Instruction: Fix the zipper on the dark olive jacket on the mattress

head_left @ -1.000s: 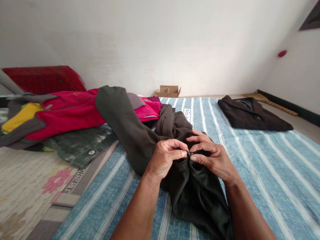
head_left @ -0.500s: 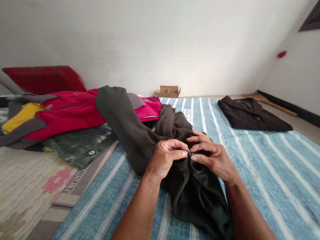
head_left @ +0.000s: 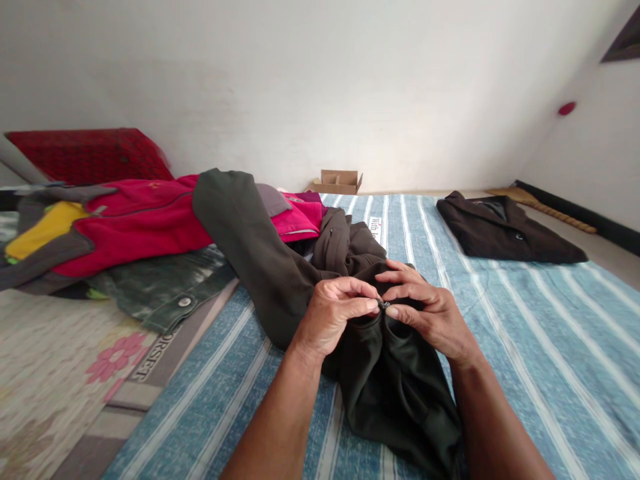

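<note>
A dark olive jacket (head_left: pixel 400 393) lies bunched on the striped bedsheet, one long sleeve (head_left: pixel 240 220) stretching to the upper left. Over its middle, my left hand (head_left: pixel 337 313) pinches a small dark zipper (head_left: pixel 383 304) between thumb and forefinger. My right hand (head_left: pixel 420 310) meets it from the other side, thumb and fingers closed on the same zipper, with the other fingers bent over the cloth. The fingertips of both hands almost touch. Part of the zipper is hidden by the fingers, and I cannot tell whether its two sides are joined.
A pink and grey jacket (head_left: pixel 145 223) lies at the left over dark denim (head_left: pixel 165 293). A folded dark brown coat (head_left: pixel 505 230) rests at the right on the blue striped sheet (head_left: pixel 510 347). A small cardboard box (head_left: pixel 340 181) stands by the wall.
My fingertips have shifted very slightly to the right at the zipper, and both hands keep their pinch. The clothes lie almost as before.
</note>
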A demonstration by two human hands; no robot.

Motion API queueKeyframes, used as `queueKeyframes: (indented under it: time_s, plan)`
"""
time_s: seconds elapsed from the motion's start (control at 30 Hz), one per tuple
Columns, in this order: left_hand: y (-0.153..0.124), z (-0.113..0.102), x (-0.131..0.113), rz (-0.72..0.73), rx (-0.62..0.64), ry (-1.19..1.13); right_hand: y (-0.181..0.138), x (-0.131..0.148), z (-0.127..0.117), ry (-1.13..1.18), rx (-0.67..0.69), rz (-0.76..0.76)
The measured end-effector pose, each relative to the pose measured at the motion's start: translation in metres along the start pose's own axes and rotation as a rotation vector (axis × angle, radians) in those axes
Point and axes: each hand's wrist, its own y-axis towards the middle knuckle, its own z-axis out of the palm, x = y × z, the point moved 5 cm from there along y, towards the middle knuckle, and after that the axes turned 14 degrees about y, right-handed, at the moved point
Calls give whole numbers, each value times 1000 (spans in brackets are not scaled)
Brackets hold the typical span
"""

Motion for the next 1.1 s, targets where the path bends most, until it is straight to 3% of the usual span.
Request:
queueKeyframes:
  time_s: [1.1]
  plan:
    - [2,-1,4,-46,46,-12,0,0,-1,-4,-4,15]
